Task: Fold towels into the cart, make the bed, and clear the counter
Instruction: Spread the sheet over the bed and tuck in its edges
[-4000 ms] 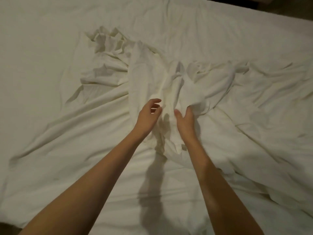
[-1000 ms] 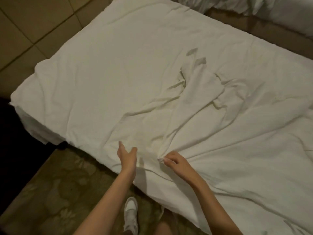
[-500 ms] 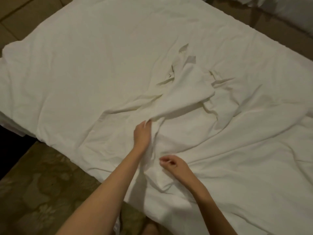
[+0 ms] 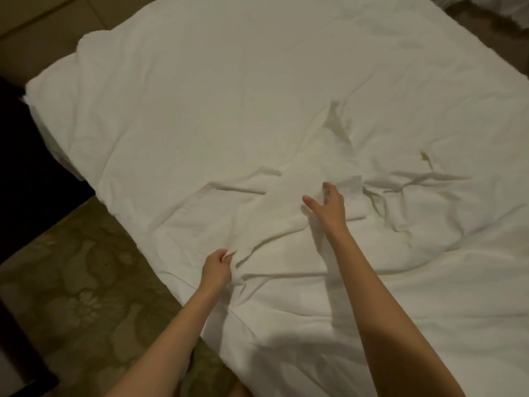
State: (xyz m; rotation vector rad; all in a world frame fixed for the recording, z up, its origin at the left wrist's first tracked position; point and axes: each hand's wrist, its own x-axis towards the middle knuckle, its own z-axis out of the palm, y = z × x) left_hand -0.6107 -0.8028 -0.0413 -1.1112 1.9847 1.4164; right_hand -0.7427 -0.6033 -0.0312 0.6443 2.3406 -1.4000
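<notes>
Plainly the bed-making part is in hand: the white sheet (image 4: 257, 116) covers the bed (image 4: 45, 116), smooth across the far half and rucked into ridges near the middle. The left hand (image 4: 217, 267) sits at the near edge with its fingers curled round a pinch of sheet, while the right hand (image 4: 329, 206) reaches further in, fingers spread and relaxed, gripping nothing, over the bunched fold (image 4: 350, 196). The likely trouble is uneven tension: a pull from the left alone would probably drag the bunch toward the near edge and deepen the creases rather than flatten them, and the loose cloth could slide off the side onto the patterned carpet (image 4: 86, 296). A one-sided tug might also shift the far corner (image 4: 91, 41), which looks only loosely laid. Room is fair: the near edge runs diagonally, with carpet open along it. Some dark furniture (image 4: 25, 167) stands close by the left corner and would hamper a step that way.
</notes>
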